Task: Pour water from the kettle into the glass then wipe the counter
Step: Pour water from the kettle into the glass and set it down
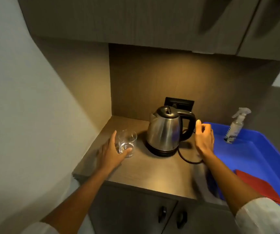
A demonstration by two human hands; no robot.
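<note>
A steel kettle with a black lid and black handle stands on its base in the middle of the brown counter. A clear glass stands to its left. My left hand wraps the glass from the left, thumb across its front. My right hand hovers just right of the kettle's handle, fingers curled and apart, holding nothing. A red cloth lies folded in the blue tray on the right.
A spray bottle stands at the tray's back. The kettle's black cord loops over the counter to a wall socket. Overhead cabinets hang above; a wall closes the left side. Cabinet doors with handles sit below.
</note>
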